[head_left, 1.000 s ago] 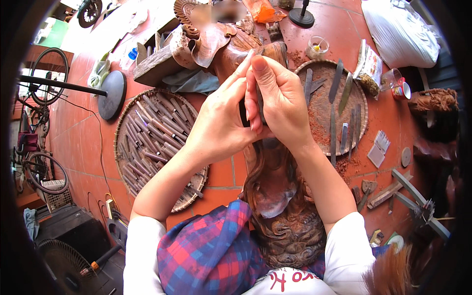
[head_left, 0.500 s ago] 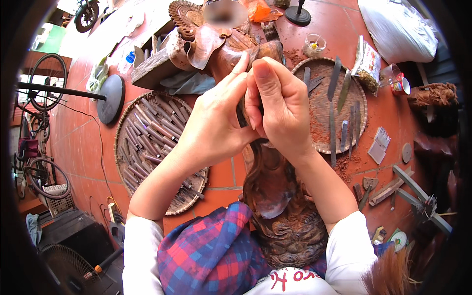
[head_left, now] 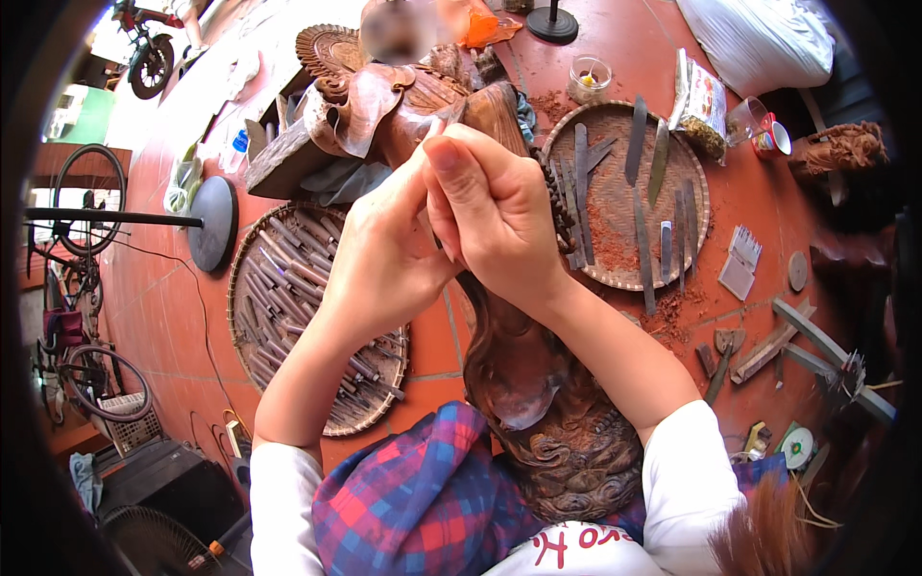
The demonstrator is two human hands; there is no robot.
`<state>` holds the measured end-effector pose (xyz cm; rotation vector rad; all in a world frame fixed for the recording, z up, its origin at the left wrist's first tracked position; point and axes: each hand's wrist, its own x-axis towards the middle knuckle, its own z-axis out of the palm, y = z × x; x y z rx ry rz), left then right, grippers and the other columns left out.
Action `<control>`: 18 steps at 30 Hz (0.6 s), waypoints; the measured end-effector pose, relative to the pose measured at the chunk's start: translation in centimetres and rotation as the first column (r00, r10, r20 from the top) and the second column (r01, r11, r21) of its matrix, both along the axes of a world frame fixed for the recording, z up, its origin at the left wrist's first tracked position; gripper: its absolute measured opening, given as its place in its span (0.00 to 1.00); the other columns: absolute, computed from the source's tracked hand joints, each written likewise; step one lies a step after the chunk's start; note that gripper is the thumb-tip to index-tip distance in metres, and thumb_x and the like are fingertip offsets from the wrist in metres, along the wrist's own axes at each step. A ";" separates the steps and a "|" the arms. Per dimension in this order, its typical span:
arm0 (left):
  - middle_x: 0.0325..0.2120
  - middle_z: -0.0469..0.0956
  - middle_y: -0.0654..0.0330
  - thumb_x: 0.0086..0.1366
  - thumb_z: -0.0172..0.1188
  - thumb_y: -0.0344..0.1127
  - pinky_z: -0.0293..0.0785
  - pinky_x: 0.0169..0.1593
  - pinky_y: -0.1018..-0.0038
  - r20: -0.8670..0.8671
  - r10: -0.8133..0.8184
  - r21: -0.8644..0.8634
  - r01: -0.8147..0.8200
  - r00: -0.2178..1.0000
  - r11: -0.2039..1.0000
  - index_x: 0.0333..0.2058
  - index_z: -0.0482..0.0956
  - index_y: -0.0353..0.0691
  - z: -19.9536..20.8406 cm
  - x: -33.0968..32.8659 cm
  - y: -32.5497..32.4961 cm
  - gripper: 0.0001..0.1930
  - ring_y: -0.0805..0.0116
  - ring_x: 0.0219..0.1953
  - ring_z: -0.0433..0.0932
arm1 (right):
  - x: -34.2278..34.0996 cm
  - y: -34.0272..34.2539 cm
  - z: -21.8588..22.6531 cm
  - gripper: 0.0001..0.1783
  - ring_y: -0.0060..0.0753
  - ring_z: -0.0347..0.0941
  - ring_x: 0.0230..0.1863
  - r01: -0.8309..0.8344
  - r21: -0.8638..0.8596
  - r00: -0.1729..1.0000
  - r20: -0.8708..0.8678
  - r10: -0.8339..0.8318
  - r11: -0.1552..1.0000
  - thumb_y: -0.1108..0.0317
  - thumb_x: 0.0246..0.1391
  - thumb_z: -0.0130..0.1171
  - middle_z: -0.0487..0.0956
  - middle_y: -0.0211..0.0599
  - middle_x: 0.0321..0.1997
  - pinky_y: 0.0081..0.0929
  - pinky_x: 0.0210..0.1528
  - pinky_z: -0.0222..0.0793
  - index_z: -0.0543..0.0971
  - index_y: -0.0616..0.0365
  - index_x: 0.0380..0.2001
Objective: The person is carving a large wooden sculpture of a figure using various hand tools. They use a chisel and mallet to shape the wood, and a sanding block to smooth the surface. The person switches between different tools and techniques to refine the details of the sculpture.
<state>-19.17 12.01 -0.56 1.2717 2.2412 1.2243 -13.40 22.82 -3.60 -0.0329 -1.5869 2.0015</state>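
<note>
A large dark brown carved wooden statue (head_left: 538,413) lies across my lap on a plaid cloth (head_left: 423,499), its upper part (head_left: 384,96) stretching away from me. My left hand (head_left: 384,259) and my right hand (head_left: 495,216) are pressed together above the carving's middle, fingers closed around a small dark tool that is almost wholly hidden between them. The fingertips of both hands point toward the carved folds near the statue's top.
A round woven tray (head_left: 288,317) with several carving chisels lies at my left. A second woven tray (head_left: 624,192) with flat blades and red sawdust sits at my right. Wood scraps (head_left: 788,346), a cup (head_left: 768,139), a white sack (head_left: 759,38) and bicycles (head_left: 77,288) surround them on the red tiled floor.
Both hands, still joined, have shifted slightly away from me along the carving. Nothing was picked up or let go.
</note>
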 end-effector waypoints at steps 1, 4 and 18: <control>0.30 0.76 0.57 0.47 0.64 0.24 0.72 0.39 0.73 0.002 0.007 -0.005 -0.007 1.000 1.000 0.42 0.73 0.32 -0.2 0.2 -0.1 0.20 0.67 0.32 0.75 | 0.5 0.2 0.4 0.18 0.08 0.58 0.14 -0.042 -0.042 0.998 0.035 0.043 0.998 0.59 0.68 0.48 0.65 0.21 0.14 0.14 0.16 0.52 0.73 0.60 0.27; 0.36 0.77 0.50 0.45 0.67 0.25 0.74 0.44 0.68 0.068 0.033 -0.064 -0.029 0.997 0.998 0.47 0.72 0.33 -0.3 0.1 -0.1 0.27 0.53 0.39 0.79 | -0.2 0.2 -0.1 0.18 0.15 0.64 0.14 -0.006 -0.017 0.998 0.061 0.007 1.000 0.61 0.66 0.51 0.68 0.30 0.12 0.21 0.16 0.56 0.75 0.62 0.25; 0.32 0.78 0.52 0.45 0.63 0.23 0.74 0.44 0.70 -0.004 0.001 0.040 -0.001 1.000 0.999 0.41 0.74 0.31 -0.4 0.3 0.2 0.20 0.56 0.37 0.80 | 0.2 0.5 0.1 0.19 0.09 0.59 0.15 -0.036 -0.046 0.997 0.072 0.040 0.998 0.60 0.67 0.49 0.67 0.22 0.13 0.15 0.17 0.52 0.77 0.62 0.28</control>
